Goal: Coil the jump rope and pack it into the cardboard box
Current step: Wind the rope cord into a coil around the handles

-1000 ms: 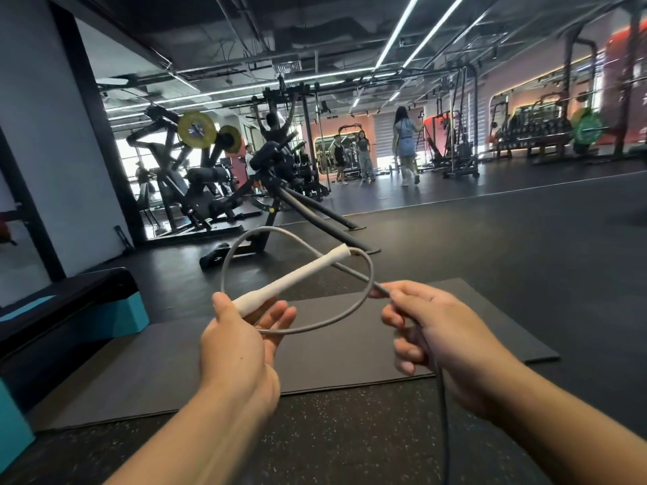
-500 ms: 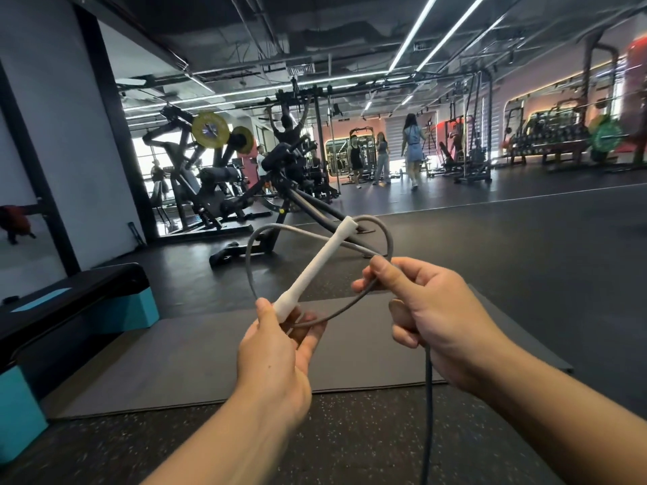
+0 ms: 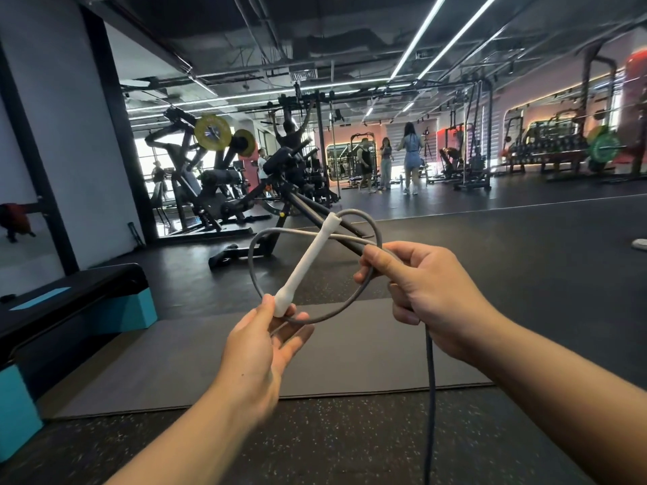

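The jump rope has a white handle (image 3: 308, 264) and a grey cord (image 3: 353, 295). My left hand (image 3: 259, 348) pinches the handle's lower end, and the handle points up and to the right. From its top the cord bends round in a loop that crosses over itself. My right hand (image 3: 423, 292) grips the cord at the loop's right side. Below that hand the rest of the cord (image 3: 430, 397) hangs straight down out of view. No cardboard box is in view.
A grey mat (image 3: 350, 358) lies on the dark speckled floor below my hands. A black and teal step platform (image 3: 73, 309) stands at the left. Weight machines (image 3: 217, 183) stand behind the loop, and several people stand far off.
My hands have come closer together and risen a little. The handle has swung more upright, and the loop has tightened and now crosses behind the handle's top.
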Demonstrator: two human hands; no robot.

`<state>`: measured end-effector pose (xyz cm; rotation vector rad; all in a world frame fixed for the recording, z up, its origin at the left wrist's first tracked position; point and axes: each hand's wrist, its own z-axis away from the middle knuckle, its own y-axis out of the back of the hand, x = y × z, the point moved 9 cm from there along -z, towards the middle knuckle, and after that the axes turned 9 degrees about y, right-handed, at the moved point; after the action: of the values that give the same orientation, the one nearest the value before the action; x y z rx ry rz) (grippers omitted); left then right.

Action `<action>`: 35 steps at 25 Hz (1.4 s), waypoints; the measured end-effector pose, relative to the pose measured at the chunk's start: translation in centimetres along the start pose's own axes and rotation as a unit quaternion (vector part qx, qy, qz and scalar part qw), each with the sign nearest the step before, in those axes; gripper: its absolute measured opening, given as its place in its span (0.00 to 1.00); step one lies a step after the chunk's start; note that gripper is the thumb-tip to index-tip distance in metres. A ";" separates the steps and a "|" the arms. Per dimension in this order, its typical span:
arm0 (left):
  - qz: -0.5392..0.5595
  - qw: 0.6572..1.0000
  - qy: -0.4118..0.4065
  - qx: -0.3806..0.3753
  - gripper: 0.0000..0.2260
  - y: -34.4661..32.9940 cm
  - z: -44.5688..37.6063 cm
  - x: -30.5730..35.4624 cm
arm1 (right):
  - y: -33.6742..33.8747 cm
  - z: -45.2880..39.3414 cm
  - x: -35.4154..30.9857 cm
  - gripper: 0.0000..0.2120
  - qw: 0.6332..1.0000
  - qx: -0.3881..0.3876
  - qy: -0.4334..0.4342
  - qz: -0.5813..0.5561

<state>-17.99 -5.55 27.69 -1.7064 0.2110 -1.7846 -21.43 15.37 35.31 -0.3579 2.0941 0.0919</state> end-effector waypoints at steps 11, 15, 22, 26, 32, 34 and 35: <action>-0.784 0.494 -0.353 -0.128 0.27 -16.7 7.8 8.5 | -2.5 -0.9 -3.7 0.09 0.953 -0.179 0.045 0.242; -0.828 0.450 -0.280 -0.182 0.31 -18.3 6.9 6.6 | -2.6 -1.2 -5.4 0.06 0.951 -0.173 0.084 0.243; -0.838 0.413 -0.313 -0.169 0.35 -17.7 6.0 5.8 | -1.6 -0.6 -5.5 0.02 0.950 -0.174 0.104 0.238; -0.833 0.436 -0.305 -0.150 0.32 -17.0 5.2 8.0 | 1.7 -0.3 -4.3 0.13 0.942 -0.171 0.045 0.285; -0.589 0.767 -0.138 -0.214 0.28 -14.3 3.8 11.6 | 7.1 2.4 2.3 0.16 0.990 -0.056 -0.026 0.126; -0.467 0.849 -0.101 -0.227 0.26 -14.3 3.4 11.9 | 5.9 3.7 5.3 0.15 0.995 -0.048 -0.051 0.067; -0.421 0.872 -0.094 -0.231 0.25 -14.6 3.3 12.0 | 4.6 4.4 6.5 0.14 0.995 -0.062 -0.064 0.043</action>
<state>-19.08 0.23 45.94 -2.5705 -0.2679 -2.2603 -22.29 19.26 27.18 -0.3283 1.9804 0.2901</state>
